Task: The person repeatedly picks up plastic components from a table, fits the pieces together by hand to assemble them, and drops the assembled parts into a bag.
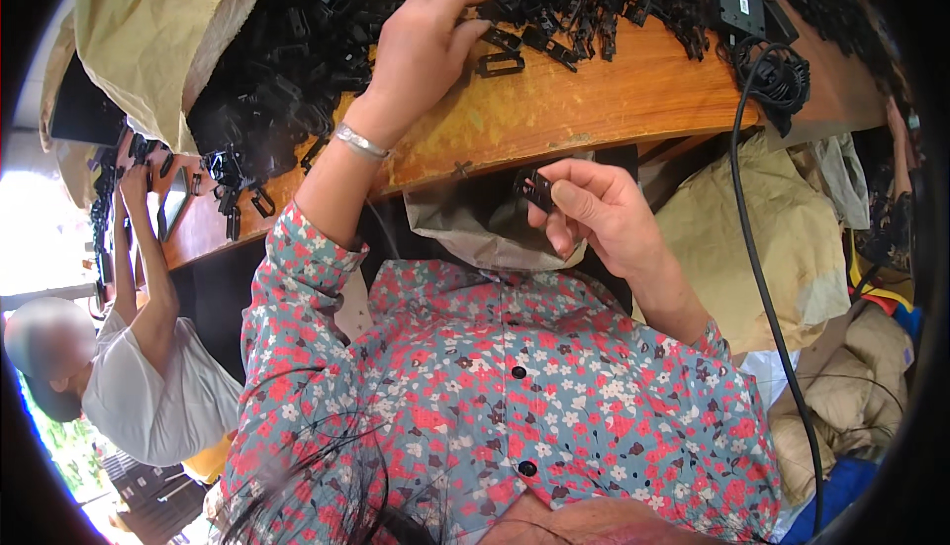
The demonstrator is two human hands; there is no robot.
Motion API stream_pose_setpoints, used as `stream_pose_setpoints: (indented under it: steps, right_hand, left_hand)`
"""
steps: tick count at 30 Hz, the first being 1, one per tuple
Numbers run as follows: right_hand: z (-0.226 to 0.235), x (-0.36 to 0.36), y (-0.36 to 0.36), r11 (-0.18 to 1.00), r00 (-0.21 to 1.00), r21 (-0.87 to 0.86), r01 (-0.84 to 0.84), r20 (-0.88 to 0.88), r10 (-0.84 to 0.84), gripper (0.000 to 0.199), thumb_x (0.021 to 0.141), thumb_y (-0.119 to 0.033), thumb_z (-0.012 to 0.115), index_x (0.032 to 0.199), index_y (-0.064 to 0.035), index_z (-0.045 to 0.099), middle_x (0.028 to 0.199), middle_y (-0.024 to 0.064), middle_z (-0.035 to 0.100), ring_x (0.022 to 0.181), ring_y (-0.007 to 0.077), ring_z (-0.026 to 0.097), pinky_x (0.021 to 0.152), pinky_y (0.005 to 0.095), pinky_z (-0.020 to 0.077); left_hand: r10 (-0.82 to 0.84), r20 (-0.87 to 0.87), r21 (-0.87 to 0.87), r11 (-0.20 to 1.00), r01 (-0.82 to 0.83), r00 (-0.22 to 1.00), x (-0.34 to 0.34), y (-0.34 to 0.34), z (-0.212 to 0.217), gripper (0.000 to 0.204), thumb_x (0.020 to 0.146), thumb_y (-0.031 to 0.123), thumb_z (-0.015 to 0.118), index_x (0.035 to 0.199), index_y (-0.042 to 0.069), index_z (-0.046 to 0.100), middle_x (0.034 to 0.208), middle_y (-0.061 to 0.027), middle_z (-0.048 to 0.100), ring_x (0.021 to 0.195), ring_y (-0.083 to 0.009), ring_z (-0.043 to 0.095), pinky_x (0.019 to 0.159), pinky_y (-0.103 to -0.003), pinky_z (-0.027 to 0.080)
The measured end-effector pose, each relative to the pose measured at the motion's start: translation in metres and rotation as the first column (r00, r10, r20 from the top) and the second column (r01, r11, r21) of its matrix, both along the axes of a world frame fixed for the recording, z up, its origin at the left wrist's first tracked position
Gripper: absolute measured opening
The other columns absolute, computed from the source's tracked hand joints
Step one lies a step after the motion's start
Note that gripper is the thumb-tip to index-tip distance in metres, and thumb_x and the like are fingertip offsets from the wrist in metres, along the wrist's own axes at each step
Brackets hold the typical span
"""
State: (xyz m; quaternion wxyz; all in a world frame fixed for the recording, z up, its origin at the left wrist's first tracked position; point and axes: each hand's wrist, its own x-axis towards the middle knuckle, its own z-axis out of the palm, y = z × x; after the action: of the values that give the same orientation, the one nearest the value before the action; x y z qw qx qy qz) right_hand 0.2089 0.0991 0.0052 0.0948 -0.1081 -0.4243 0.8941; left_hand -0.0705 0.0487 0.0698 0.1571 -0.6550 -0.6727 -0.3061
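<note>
Black clips (327, 41) heap on the wooden tabletop (594, 100), where my left hand (426, 45) rests, its grip loosely curled among them. My right hand (594, 214) pinches one clip (535, 189) tight.

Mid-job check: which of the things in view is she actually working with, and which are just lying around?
In use:
- left hand reaching into the pile of black plastic clips on the wooden table
- right hand pinching one black clip
- open bag under the table edge

Lying about:
- black cable
- tan sacks
- a co-worker's hands
</note>
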Motion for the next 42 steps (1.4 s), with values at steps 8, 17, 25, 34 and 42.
stream_pose_setpoints:
  steps: [8, 17, 25, 34, 42]
  right_hand:
    - [0.023, -0.037, 0.012, 0.88, 0.886, 0.15, 0.45, -0.199, -0.419, 0.029, 0.105, -0.017, 0.069, 0.125, 0.0037, 0.067, 0.093, 0.0092, 0.075, 0.068, 0.0108, 0.067, 0.06, 0.0239, 0.0547]
    - [0.026, -0.053, -0.008, 0.727, 0.893, 0.529, 0.438, -0.165, -0.419, 0.031, 0.098, -0.013, 0.078, 0.123, 0.0033, 0.071, 0.074, 0.0, 0.069, 0.062, 0.0051, 0.062, 0.057, 0.0218, 0.0473]
    - [0.019, -0.056, -0.001, 0.475, 0.864, 0.752, 0.456, -0.247, -0.439, 0.03, 0.089, -0.007, 0.083, 0.115, 0.0003, 0.073, 0.076, 0.003, 0.071, 0.059, 0.0083, 0.063, 0.056, 0.0261, 0.0479]
    - [0.019, -0.064, -0.004, 0.05, 0.772, 0.863, 0.502, -0.422, -0.475, 0.031, 0.077, -0.006, 0.086, 0.103, -0.0048, 0.071, 0.088, 0.0115, 0.071, 0.065, 0.0246, 0.07, 0.058, 0.0354, 0.0533]
    - [0.018, -0.064, -0.005, 0.103, 0.801, 0.884, 0.455, -0.356, -0.481, 0.037, 0.074, -0.007, 0.087, 0.105, -0.0042, 0.067, 0.09, 0.0117, 0.071, 0.066, 0.0266, 0.069, 0.06, 0.0388, 0.0542]
  left_hand:
    - [-0.158, 0.97, 0.118, 0.97, 0.211, 0.186, 0.042, -0.052, 0.003, 0.033, 0.111, 0.017, 0.058, 0.136, -0.003, 0.063, 0.111, -0.0083, 0.073, 0.092, -0.0145, 0.073, 0.081, -0.025, 0.058]
    - [-0.139, 0.981, 0.115, 0.979, 0.171, 0.135, 0.068, -0.073, -0.004, 0.029, 0.107, 0.012, 0.064, 0.132, -0.002, 0.064, 0.107, -0.0089, 0.074, 0.09, -0.0149, 0.075, 0.08, -0.026, 0.062]
    - [-0.07, 0.956, 0.041, 0.993, 0.108, 0.285, 0.081, -0.075, -0.007, 0.033, 0.107, 0.011, 0.064, 0.138, -0.001, 0.063, 0.111, -0.0051, 0.071, 0.091, -0.0092, 0.069, 0.085, -0.024, 0.058]
    - [-0.043, 0.818, 0.031, 0.999, 0.03, 0.573, 0.101, -0.075, -0.012, 0.048, 0.099, 0.0, 0.072, 0.144, -0.003, 0.057, 0.116, -0.0044, 0.067, 0.107, -0.0105, 0.066, 0.096, -0.026, 0.055]
    - [-0.055, 0.741, 0.051, 0.998, 0.026, 0.669, 0.098, -0.074, -0.021, 0.041, 0.099, -0.005, 0.068, 0.139, -0.002, 0.06, 0.117, -0.0053, 0.068, 0.11, -0.0118, 0.067, 0.095, -0.025, 0.055]
